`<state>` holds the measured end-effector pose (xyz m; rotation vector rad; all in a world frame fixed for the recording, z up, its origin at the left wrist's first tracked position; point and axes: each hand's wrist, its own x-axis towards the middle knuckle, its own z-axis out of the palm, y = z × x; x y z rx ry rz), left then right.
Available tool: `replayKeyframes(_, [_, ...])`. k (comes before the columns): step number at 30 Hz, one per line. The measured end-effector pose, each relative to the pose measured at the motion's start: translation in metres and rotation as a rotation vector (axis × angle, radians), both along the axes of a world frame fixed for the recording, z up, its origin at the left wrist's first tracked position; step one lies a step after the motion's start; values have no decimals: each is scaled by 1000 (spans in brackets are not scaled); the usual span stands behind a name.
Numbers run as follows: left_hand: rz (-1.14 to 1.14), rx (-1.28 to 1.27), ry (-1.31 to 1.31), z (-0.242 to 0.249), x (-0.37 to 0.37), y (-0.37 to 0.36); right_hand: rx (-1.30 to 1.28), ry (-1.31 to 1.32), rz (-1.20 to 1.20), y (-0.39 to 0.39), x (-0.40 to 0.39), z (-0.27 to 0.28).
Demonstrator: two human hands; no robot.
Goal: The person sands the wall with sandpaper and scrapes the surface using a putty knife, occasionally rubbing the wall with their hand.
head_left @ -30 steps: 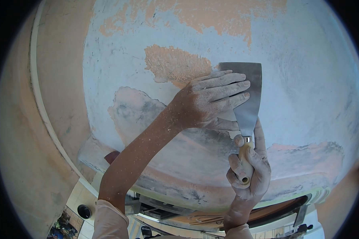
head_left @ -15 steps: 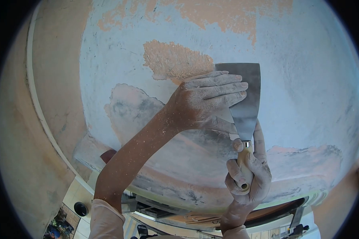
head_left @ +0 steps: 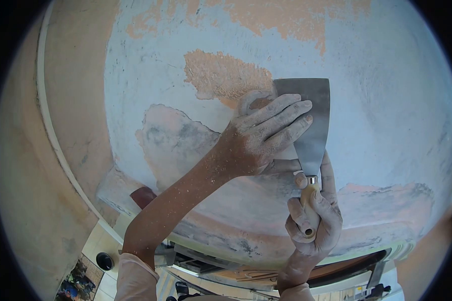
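A wide putty knife (head_left: 314,120) stands blade up, flat in front of the patchy wall. Its pale handle (head_left: 309,213) is in my right hand (head_left: 326,220), whose fingers wrap round it, one reaching up beside the neck. My left hand (head_left: 261,133) lies across the left part of the metal blade. Three of its fingers stretch over the blade's face, slightly apart, while the index finger bends near the left edge and the thumb points toward the neck. White dust coats both hands. Part of the blade is hidden under the left fingers.
The light-blue wall (head_left: 386,110) shows a rough bare orange patch (head_left: 226,75) and grey-pink scraped areas (head_left: 176,130). A dark red object (head_left: 142,196) sits by my left forearm. Far below are a dark round container (head_left: 104,261) and my footwear (head_left: 182,288).
My left hand has shifted slightly down; its index finger has bent away from the others, which have spread a little. The putty knife and right hand stay almost in place.
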<state>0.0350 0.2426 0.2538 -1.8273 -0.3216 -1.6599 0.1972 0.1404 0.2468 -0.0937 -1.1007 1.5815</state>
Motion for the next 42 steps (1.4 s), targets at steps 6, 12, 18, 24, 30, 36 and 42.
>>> replayKeyframes(6, [221,3,-33,-7,-3,-15,4,2,32,6,4,-1])
replayKeyframes(12, [210,-75,-132,-17,-24,-29,19,18,25,7,1,-3])
replayKeyframes(18, [198,-116,-218,-14,-34,-51,24,23,21,10,-1,-4])
replayKeyframes(24, [222,-2,-201,-1,-22,-12,21,27,25,10,-1,-4])
replayKeyframes(30, [292,0,-100,-3,-16,10,16,27,32,12,0,-4])
replayKeyframes(36, [250,-12,-123,-5,-11,3,9,16,43,10,2,-4])
replayKeyframes(42, [178,-77,-140,-7,-5,6,7,3,0,2,-1,2])
